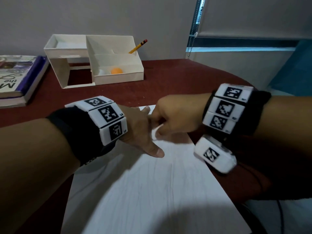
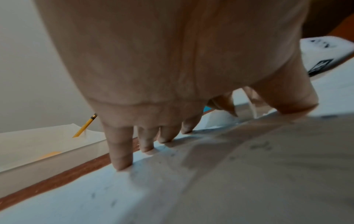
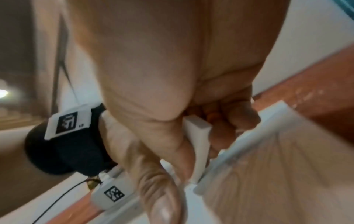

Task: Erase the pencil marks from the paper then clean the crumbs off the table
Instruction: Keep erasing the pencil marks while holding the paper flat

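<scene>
Pressing the paper (image 1: 168, 183) flat with straight fingers (image 2: 119, 151), the left hand (image 1: 140, 130) helped; the right hand (image 1: 177, 114) pinched the eraser (image 3: 199, 136).

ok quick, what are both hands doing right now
Left hand: open, fingers straight, pressing flat on the paper.
Right hand: closed around the white eraser, holding it against the paper.

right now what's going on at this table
A person is rubbing pencil marks off a sheet of paper. The left hand presses the sheet flat with spread fingers, while the right hand holds a white eraser against the paper. Faint marks and specks still show on it.
</scene>
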Demonstrator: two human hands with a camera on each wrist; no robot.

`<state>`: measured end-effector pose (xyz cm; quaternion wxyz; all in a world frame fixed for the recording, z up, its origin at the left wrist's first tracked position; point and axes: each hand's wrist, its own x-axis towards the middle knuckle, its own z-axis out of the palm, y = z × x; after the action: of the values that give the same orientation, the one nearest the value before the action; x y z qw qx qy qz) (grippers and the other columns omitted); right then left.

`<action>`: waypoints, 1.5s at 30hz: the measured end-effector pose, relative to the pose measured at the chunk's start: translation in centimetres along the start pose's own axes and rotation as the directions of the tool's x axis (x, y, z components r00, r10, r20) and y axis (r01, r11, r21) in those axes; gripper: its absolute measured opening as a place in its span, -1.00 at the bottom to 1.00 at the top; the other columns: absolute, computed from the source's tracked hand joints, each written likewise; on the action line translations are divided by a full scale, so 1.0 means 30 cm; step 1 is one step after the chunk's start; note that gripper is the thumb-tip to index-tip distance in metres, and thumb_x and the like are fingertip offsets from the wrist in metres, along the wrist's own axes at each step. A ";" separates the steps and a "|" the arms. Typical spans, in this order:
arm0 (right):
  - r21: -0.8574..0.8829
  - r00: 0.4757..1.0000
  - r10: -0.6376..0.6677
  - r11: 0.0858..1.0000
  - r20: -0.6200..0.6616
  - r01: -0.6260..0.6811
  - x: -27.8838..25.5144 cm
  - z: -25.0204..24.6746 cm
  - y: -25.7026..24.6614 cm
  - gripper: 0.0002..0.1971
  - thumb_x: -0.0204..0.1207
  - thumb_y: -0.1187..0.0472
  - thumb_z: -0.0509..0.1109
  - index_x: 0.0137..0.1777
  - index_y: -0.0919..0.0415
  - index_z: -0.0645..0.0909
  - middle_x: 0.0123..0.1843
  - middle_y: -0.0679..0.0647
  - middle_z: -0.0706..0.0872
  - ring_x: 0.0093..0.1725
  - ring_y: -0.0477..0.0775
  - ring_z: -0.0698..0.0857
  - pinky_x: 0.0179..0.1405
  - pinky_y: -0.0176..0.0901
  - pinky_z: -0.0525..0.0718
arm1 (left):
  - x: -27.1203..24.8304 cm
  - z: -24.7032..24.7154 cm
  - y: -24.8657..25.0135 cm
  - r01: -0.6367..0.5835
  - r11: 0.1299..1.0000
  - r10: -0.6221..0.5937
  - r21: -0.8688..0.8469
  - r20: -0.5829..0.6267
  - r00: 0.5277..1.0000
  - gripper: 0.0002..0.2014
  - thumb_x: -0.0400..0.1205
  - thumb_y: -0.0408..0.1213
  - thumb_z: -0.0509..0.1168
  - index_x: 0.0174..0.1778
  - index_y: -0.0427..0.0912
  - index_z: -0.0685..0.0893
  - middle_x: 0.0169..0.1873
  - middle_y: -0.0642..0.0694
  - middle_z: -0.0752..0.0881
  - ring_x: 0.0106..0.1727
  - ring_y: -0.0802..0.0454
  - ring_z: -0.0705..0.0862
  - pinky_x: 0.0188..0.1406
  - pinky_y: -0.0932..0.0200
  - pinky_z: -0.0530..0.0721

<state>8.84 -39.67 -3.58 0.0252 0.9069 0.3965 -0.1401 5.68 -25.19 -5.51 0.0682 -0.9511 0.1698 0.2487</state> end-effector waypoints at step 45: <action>0.052 0.996 0.070 0.996 0.062 -0.073 -0.081 0.011 0.071 -0.84 0.53 -0.05 0.51 -0.20 0.00 0.75 -0.29 -0.12 0.77 -0.29 -0.18 0.69 -0.33 -0.31 0.62 | 0.002 -0.020 0.020 0.084 0.995 -0.086 0.050 0.044 0.995 0.24 0.26 0.61 0.25 0.67 0.25 -0.34 0.72 0.02 -0.24 0.73 -0.12 -0.03 0.64 -0.30 0.09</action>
<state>8.74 -42.90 -3.36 0.0175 0.9163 0.3589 -0.1771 5.79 -25.91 -5.04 0.1056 -0.9495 0.1336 0.2635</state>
